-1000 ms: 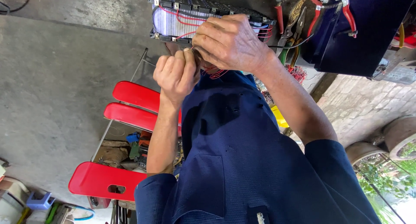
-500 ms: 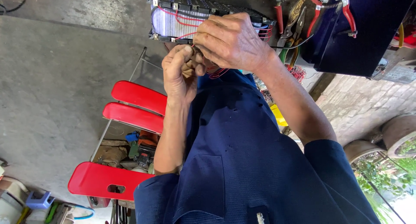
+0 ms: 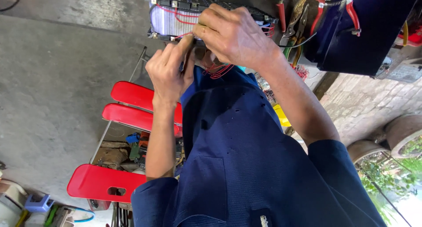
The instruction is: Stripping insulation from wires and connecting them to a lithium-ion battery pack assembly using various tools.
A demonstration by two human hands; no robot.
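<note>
Two hands at silvery battery pack [image 3: 169,18], red wires [image 3: 176,14], right hand [image 3: 235,33] gripping it, left hand [image 3: 169,75] pinching wire

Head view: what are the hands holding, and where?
Both hands, left hand and right hand, pinch thin red wires at the battery pack edge; exact grip hidden.

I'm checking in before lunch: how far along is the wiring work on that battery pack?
Done, by the look of it: several thin red wires already run across the battery pack. In hand: the right hand rests on the pack's edge while the left hand pinches at a wire beside it. Left: a loose bundle of red wires hangs below, and pliers lie beside the pack.
</note>
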